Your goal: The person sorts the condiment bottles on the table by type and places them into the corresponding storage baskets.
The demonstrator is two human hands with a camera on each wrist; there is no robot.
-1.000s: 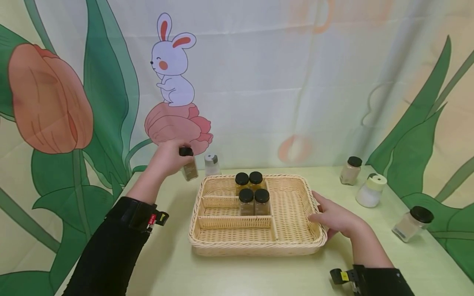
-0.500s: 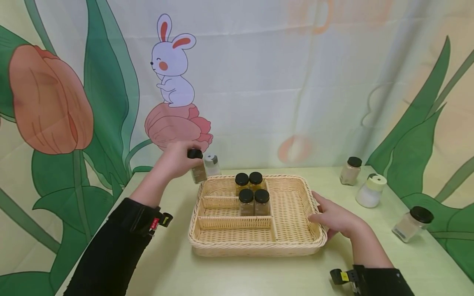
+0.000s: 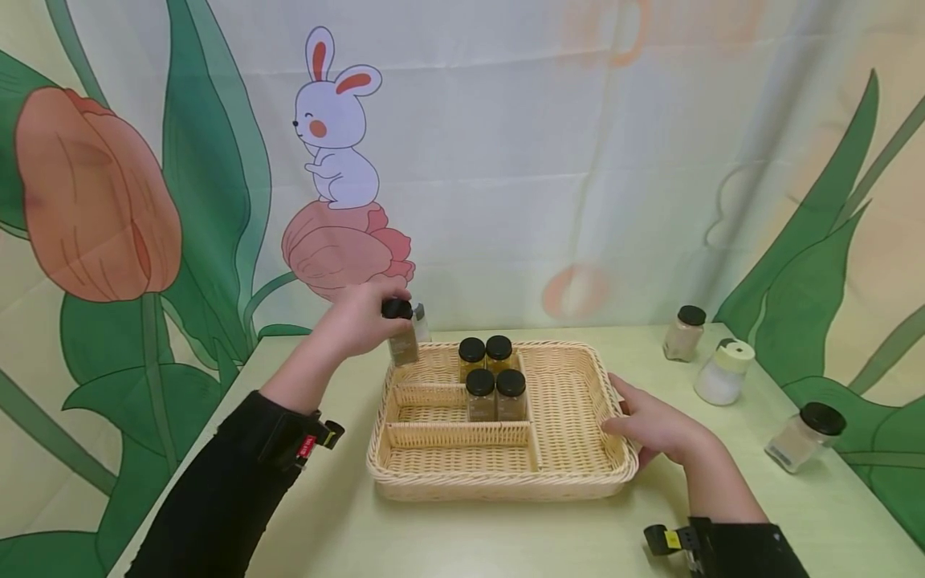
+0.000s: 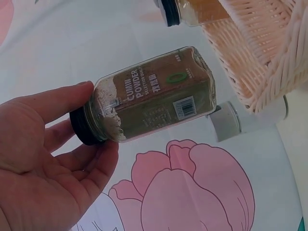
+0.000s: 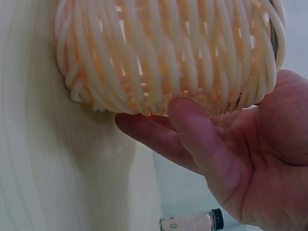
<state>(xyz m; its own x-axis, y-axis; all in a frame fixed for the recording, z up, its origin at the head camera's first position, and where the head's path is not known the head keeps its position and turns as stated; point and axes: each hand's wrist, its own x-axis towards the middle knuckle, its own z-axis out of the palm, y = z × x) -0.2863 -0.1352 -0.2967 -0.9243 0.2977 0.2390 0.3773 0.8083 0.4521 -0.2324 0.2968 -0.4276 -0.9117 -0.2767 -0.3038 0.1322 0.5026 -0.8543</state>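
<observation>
A table [image 3: 462, 538] bearing a divided basket [image 3: 499, 488], seen with both hands engaged.
The right hand [image 3: 656, 421] grips the basket's right end, thumb over the edge. The left hand [image 3: 364, 316] pinches the cumin jar [image 3: 403, 350] by its top, slightly tilted at the basket's far left corner, partly hiding a shaker [image 3: 422, 327]. Four black-lidded jars [image 3: 511, 404] stand inside, two in the rear compartment, two in the middle.

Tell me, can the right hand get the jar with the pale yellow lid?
Probably yes: the jar is close to the right hand, with nothing between them, but that hand would likely have to let go of the basket first.
</observation>
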